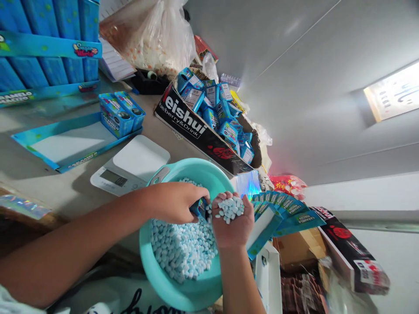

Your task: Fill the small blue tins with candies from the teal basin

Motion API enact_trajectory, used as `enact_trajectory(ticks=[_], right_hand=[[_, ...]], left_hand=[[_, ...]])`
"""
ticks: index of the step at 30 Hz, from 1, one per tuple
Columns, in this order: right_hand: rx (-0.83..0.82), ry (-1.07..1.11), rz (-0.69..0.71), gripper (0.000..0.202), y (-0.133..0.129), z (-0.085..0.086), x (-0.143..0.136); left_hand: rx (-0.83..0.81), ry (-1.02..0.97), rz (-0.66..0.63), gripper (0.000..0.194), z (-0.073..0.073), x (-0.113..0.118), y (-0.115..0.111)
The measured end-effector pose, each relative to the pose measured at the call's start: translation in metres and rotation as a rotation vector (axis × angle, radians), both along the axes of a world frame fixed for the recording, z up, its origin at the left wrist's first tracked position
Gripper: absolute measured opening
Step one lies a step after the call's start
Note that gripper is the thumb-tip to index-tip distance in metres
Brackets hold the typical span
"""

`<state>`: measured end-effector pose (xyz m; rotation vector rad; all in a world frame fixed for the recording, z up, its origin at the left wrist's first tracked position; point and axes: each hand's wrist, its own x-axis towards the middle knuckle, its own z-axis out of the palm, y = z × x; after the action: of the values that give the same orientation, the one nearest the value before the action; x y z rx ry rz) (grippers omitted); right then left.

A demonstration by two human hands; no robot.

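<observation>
My left hand grips a small blue candy box over the turquoise basin; the fingers hide much of the box. My right hand is turned palm up beside it, cupped around a heap of small pale blue and white candies. A few candies lie between the right palm and the box. More loose candies of the same kind fill the bottom of the basin under both hands.
Behind the basin stand a white digital scale and a black carton full of blue boxes. At left, a shallow blue tray holds two boxes, near stacked blue packs. Flat blue cartons fan out at right.
</observation>
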<state>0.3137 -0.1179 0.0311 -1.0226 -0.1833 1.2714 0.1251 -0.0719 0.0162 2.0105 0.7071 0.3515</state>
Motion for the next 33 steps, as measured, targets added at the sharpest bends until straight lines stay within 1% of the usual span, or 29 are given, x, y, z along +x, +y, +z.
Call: enact_trajectory(ticks=[5, 10, 17, 22, 27, 30, 33], right_hand=[[0.048, -0.087, -0.006, 0.027, -0.0011, -0.0014, 0.0], [0.061, -0.081, 0.018, 0.027, -0.0011, -0.0024, 0.0017], [0.065, -0.085, 0.009, 0.027, -0.0027, -0.0019, 0.0016], [0.033, -0.085, 0.007, 0.025, -0.0028, -0.001, 0.001], [0.094, -0.146, 0.036, 0.024, -0.0033, -0.0016, 0.0009], [0.122, -0.182, 0.043, 0.026, -0.004, -0.0022, 0.0005], [0.134, -0.188, 0.057, 0.027, -0.0044, -0.0026, -0.0005]], left_hand=[[0.017, -0.032, 0.017, 0.044, -0.0002, 0.0005, -0.0005], [-0.035, -0.083, 0.004, 0.047, -0.0007, 0.0002, -0.0004], [-0.045, -0.081, 0.0, 0.041, 0.0, 0.0007, 0.0008], [-0.047, -0.112, -0.007, 0.036, -0.0002, 0.0011, 0.0014], [-0.084, -0.202, -0.08, 0.032, -0.0051, 0.0018, 0.0027], [-0.094, -0.205, -0.075, 0.034, -0.0065, 0.0019, 0.0024], [-0.106, -0.184, -0.022, 0.044, -0.0061, 0.0021, 0.0013]])
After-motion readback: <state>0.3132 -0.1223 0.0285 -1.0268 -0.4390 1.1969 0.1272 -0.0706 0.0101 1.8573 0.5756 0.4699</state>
